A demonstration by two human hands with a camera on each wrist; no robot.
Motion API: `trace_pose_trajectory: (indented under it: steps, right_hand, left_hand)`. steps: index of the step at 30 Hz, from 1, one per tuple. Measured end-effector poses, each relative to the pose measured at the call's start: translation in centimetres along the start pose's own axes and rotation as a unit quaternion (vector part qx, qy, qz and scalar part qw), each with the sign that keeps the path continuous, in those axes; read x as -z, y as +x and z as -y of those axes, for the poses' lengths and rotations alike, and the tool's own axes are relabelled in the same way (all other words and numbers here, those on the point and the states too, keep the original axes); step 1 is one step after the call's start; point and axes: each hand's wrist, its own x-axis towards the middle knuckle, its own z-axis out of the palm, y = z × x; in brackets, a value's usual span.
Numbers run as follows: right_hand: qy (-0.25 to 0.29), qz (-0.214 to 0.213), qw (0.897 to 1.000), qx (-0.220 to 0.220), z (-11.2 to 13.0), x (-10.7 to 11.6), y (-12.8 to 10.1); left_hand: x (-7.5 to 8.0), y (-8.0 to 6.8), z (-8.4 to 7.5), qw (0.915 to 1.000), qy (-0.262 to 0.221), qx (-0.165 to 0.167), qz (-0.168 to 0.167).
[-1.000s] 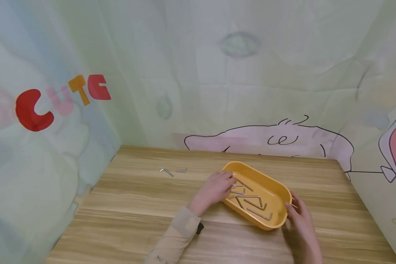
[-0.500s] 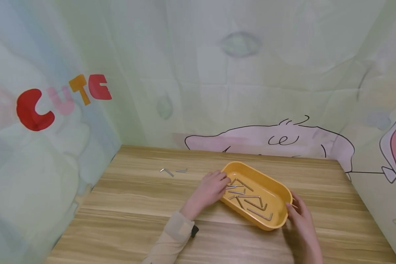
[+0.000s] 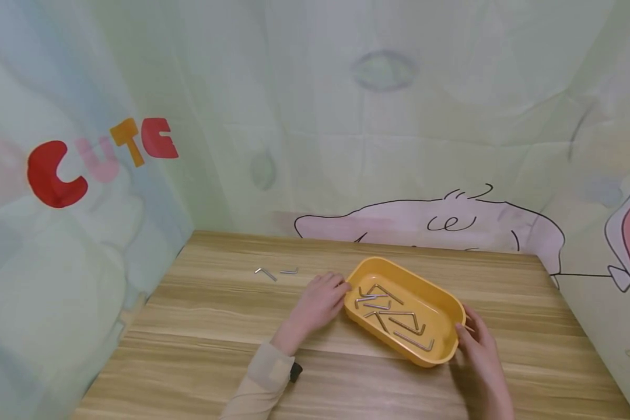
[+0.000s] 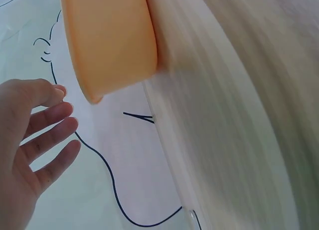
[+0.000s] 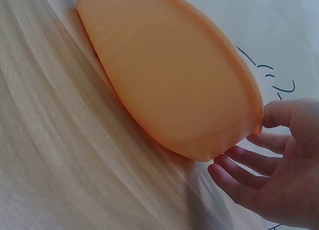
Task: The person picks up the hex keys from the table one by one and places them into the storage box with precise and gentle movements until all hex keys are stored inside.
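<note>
A yellow-orange plastic tray sits at an angle on the table, with several metal hex keys lying loose on its floor. My left hand is beside the tray's left end. In the left wrist view this hand holds nothing, its fingers loosely bent and apart from the tray. At the opposite end, my right hand grips the tray's rim. The right wrist view shows the thumb of that hand at the rim and its fingers below, against the tray's end.
Two more hex keys, a longer one and a shorter one, lie on the wooden table to the left of the tray. Printed curtains stand along the table's back and sides.
My left hand has come out of the tray and moved left past its rim, uncovering hex keys at that end. The right hand has stayed at the right end.
</note>
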Motion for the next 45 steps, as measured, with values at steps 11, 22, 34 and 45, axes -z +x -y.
trace_pose_trajectory:
  steps: [11,22,34,45]
  right_hand:
    - [-0.022,-0.002,1.000,0.011,-0.1,0.1,0.0]
    - [-0.019,-0.004,1.000,0.012,-0.2,0.1,0.0]
    - [-0.039,-0.007,0.999,0.025,-0.1,0.0,0.1]
    - [-0.018,-0.003,1.000,0.005,-0.1,0.1,0.1]
  left_hand:
    - [0.0,-1.5,1.8,0.9996,0.002,0.021,-0.019]
    - [-0.8,-2.8,4.5,0.9990,0.015,0.033,-0.024]
    - [-0.9,-3.8,7.0,0.9989,0.021,0.033,-0.027]
    - [-0.9,-4.2,9.5,0.9983,0.016,0.048,-0.028]
